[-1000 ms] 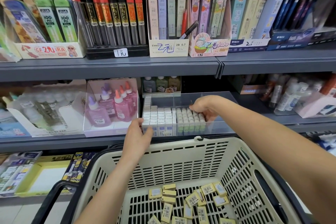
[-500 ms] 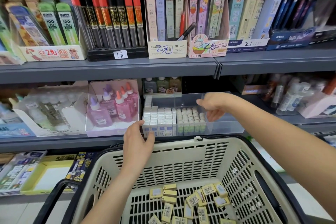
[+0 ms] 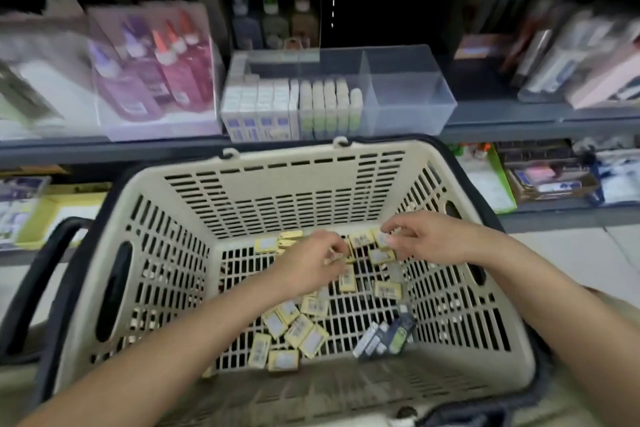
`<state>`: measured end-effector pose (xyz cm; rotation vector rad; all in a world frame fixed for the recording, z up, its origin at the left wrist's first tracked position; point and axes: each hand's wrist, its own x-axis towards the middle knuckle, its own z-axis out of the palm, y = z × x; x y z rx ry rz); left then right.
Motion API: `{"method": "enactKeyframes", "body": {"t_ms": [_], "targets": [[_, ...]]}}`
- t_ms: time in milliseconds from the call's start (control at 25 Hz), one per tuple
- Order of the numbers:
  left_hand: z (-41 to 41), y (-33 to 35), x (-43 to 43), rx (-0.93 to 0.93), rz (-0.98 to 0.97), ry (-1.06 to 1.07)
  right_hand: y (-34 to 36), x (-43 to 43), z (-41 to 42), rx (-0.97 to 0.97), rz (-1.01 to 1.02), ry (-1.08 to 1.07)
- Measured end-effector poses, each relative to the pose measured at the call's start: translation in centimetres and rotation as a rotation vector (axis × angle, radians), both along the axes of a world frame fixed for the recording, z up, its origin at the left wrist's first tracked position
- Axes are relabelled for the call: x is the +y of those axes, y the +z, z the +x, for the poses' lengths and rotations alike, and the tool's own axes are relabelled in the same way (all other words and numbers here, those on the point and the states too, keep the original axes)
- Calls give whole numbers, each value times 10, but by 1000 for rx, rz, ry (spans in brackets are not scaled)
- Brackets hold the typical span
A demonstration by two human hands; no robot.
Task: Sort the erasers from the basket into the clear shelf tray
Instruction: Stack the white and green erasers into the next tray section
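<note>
Erasers (image 3: 298, 331) loose on basket (image 3: 194, 218) floor, lower centre. Clear tray (image 3: 408, 107) upper centre, part filled. Right hand (image 3: 429, 239) pinches one; left hand (image 3: 308, 263) curled over pile, grip unclear. Likely light, stiff; pinch long sides.

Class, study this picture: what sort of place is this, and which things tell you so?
Most likely a stationery shop aisle: grey shelves carry boxed glue bottles, a clear tray holds rows of erasers, and a shopping basket of loose erasers sits in front.
</note>
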<state>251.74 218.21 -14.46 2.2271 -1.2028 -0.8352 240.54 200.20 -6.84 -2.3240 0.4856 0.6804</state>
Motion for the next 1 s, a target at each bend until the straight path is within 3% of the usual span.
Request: {"method": "enactKeyframes", "body": {"t_ms": [120,320,480,800,920,1000], "targets": [[-36,-35,-19,89,126,-144,-9,-7,0,44,-145,156],[-91,-76,-45,86,514,-176,-11,-11,4,25,-141,156],[-112,-89,-49,-36,476,-80,-13,-12,4,23,-151,180],[-91,-91,-33,-196,387,-159,-10,-10,5,-34,-164,183],[-69,-85,-30,-164,394,-96,-10,-10,6,-44,-163,188],[-73,-81,-37,-6,350,-7,-11,-11,6,-37,-157,186]]}}
